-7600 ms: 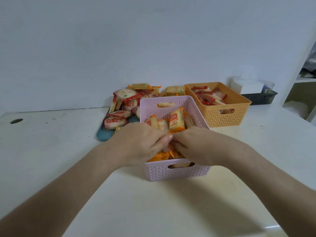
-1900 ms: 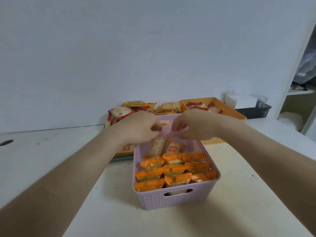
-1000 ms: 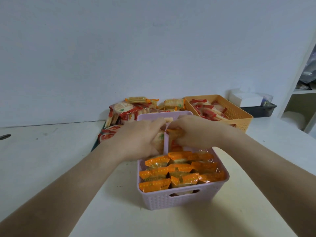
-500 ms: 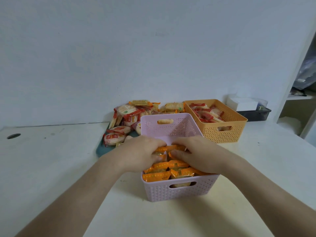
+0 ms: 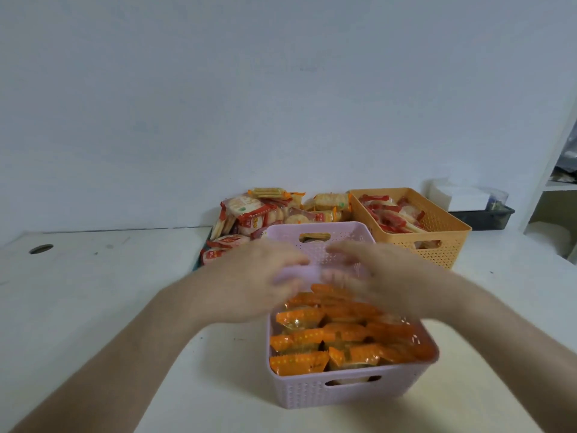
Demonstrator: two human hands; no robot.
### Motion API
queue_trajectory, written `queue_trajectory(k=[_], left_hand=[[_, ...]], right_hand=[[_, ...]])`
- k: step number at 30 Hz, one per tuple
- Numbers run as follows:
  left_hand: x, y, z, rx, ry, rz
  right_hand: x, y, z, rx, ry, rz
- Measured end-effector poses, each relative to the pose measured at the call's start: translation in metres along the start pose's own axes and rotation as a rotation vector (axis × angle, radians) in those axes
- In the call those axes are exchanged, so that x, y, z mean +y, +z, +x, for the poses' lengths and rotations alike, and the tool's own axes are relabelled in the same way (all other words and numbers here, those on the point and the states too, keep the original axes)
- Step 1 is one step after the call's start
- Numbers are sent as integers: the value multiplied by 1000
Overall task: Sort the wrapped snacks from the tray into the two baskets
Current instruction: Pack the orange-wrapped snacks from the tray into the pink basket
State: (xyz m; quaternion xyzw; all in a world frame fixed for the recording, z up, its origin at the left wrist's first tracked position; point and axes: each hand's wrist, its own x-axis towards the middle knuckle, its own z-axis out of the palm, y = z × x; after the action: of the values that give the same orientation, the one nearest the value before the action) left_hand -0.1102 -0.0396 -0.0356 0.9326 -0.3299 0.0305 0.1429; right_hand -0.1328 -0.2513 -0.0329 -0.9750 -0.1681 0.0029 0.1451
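Observation:
A pink basket (image 5: 343,393) stands in front of me with several orange-wrapped snacks (image 5: 315,335) packed in rows in its near half. My left hand (image 5: 249,282) and my right hand (image 5: 374,273) hover blurred over the basket's middle, fingers spread toward each other, holding nothing that I can make out. Behind the pink basket a dark tray (image 5: 197,264) carries a heap of red- and orange-wrapped snacks (image 5: 249,214). An orange basket (image 5: 437,254) to the right rear holds red-wrapped snacks (image 5: 390,217).
The white table (image 5: 93,307) runs back to a wall, with a round hole (image 5: 41,249) at its far left. A dark bin with a white box (image 5: 462,198) sits at the back right. A white shelf unit (image 5: 555,189) stands at the right edge.
Both hands have lifted off the orange snacks in the pink basket and moved toward its far half. The rows of orange snacks now lie uncovered.

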Motion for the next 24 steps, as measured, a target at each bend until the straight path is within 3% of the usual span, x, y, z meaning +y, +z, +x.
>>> queue_trajectory(k=[4,6,8,12,18,21,24], left_hand=[[-28,-19,20,435,-115,-312],[-50,-22,37,542,-186,-379],[-76,-20,58,548,-248,-389],[-124,7,109,270,-277,-249],[-145,45,181,-159,-153,41],[-153,63,209,-273,-88,157],[-165,76,217,-267,-98,140]], right_hand=[[19,-37,39,64,37,336],[33,-48,67,75,74,402],[46,-53,100,67,112,366],[67,-40,170,-51,206,149],[80,-7,225,-428,212,-300],[86,5,243,-564,219,-502],[94,10,254,-575,194,-473]])
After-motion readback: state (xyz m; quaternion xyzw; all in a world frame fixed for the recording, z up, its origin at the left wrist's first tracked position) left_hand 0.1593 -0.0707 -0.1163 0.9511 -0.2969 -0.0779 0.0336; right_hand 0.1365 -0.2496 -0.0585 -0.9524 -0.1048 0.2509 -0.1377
